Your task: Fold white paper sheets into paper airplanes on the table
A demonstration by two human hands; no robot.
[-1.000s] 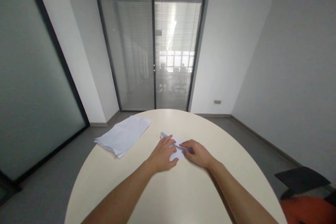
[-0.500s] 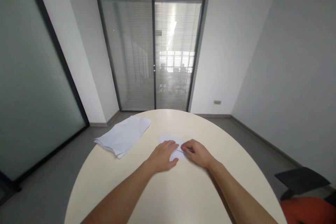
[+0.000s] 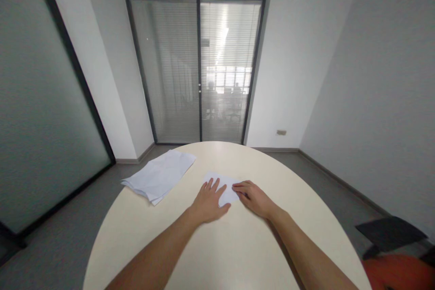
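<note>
A small piece of folded white paper (image 3: 228,196) lies on the round table, partly covered by both hands. My left hand (image 3: 208,202) is spread flat over its left part, fingers apart and pointing away from me. At the paper's right edge, my right hand (image 3: 252,195) has its fingers bent and pressed together, the thumb tucked beneath them. Its fingertips are on that edge, though the exact grip is partly hidden.
A stack of creased white sheets (image 3: 163,176) rests at the table's far left, its corner reaching the rim. The round cream table (image 3: 217,253) fills the foreground. A chair with a red seat (image 3: 397,272) stands at lower right. Beyond is a glazed door (image 3: 199,68) with blinds.
My left hand has spread its fingers and shifted slightly left on the paper. The raised fold between the hands now lies flatter. My right hand stays almost in place, fingers a little straighter.
</note>
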